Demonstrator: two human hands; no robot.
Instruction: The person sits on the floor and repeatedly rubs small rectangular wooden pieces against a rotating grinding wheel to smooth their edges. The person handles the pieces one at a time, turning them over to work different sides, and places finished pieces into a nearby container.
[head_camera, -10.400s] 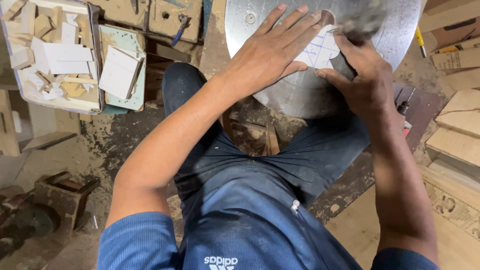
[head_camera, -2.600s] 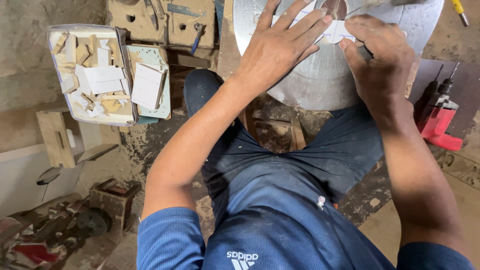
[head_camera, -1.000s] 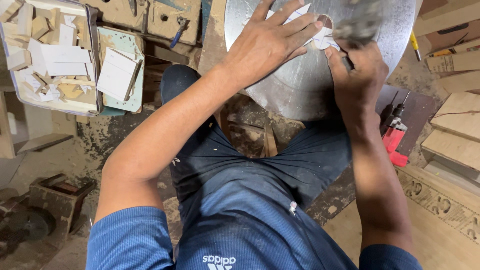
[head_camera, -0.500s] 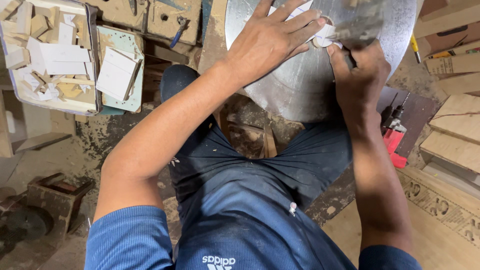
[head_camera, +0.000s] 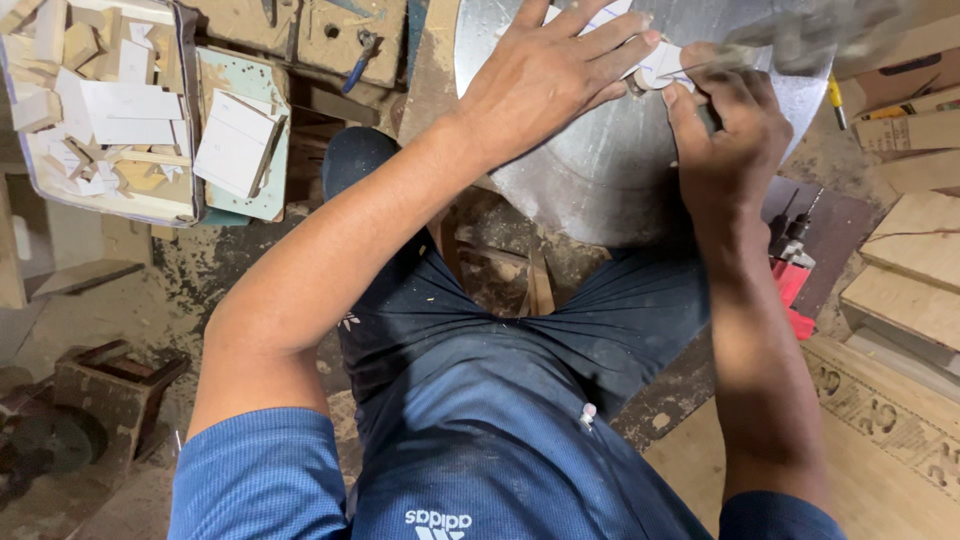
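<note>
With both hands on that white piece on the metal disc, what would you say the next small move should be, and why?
Probably a slight turn of the white piece with the left hand, fingers kept flat. That hand presses it on the round metal table, while the right hand pinches its near edge close to the blurred, seemingly moving tool. A small turn would bring fresh edge to the tool while fingertips stay clear.

Soft, even daylight is filling the workshop scene, leaving only faint shadows under the forearms. The round metal disc (head_camera: 600, 170) at upper centre is catching a dull sheen rather than hard glare. At the upper right of the frame a grey object (head_camera: 810, 35) is smearing into motion blur. The middle is staying sharp, while wide-angle distortion is stretching the blue sleeves (head_camera: 260, 480) at the bottom edge.
</note>
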